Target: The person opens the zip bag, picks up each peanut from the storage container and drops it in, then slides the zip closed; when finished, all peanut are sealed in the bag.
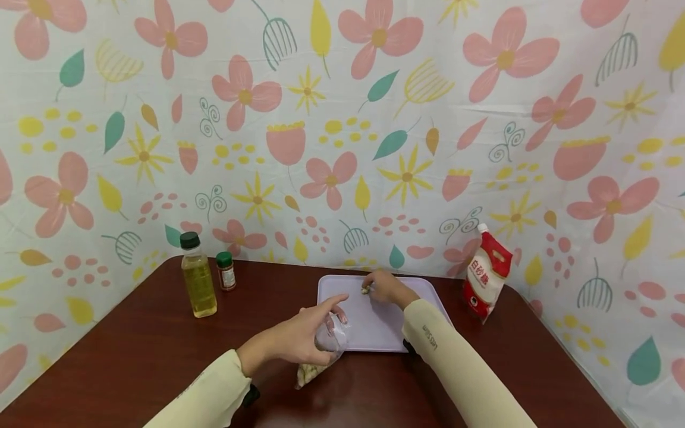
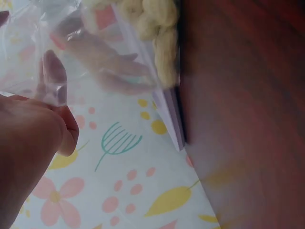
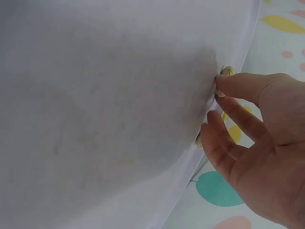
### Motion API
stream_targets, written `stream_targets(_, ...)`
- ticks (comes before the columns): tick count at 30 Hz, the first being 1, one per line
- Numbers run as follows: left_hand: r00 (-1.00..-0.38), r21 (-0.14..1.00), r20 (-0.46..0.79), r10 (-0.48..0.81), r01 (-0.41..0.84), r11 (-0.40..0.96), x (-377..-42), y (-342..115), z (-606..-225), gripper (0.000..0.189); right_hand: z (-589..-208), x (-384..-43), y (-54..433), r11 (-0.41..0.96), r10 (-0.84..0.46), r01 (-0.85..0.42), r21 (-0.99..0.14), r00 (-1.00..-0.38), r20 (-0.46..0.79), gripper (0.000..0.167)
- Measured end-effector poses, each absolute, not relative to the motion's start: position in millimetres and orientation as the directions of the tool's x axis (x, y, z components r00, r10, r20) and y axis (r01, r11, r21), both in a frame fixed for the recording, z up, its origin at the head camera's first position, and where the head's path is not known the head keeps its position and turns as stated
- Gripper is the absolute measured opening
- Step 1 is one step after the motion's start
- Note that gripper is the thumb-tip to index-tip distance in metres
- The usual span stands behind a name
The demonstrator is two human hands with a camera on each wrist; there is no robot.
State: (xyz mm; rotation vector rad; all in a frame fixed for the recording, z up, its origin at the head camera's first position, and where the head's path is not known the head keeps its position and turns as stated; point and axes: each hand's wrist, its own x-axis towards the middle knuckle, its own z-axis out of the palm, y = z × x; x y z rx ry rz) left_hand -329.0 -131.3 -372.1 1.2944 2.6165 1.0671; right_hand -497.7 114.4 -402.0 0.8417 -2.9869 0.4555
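Observation:
A clear plastic bag (image 1: 336, 340) with peanuts (image 1: 308, 373) at its bottom hangs from my left hand (image 1: 299, 336) over the table, by the tray's near left corner. The thumb and fingers hold it around its upper part. In the left wrist view, peanuts (image 2: 159, 19) show through the film. Over the far part of the pale lilac tray (image 1: 369, 324), my right hand (image 1: 386, 286) pinches a peanut (image 3: 228, 71) between thumb and index finger. Another peanut (image 3: 199, 141) shows beside its other fingertips, partly hidden.
On the brown table (image 1: 134, 351), an oil bottle (image 1: 199, 279) and a small green-capped jar (image 1: 226, 273) stand at the back left. A red and white sugar bag (image 1: 486, 276) stands right of the tray. A flowered cloth (image 1: 332, 148) hangs behind the table.

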Motion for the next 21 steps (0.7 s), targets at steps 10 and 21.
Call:
stream_targets(10, -0.689, 0.557, 0.225, 0.689, 0.671, 0.489, -324.5, -124.8, -379.2, 0.101, -400.4, -493.3, 115.8, 0.817, -0.499, -0.492, -0.300, -0.864, 0.060, 0.004)
stream_targets(21, -0.707, 0.556, 0.251, 0.661, 0.665, 0.499, -323.7, -128.0, -382.4, 0.100, -387.8, -471.6, 120.5, 0.823, -0.493, -0.487, -0.293, -0.868, 0.058, 0.010)
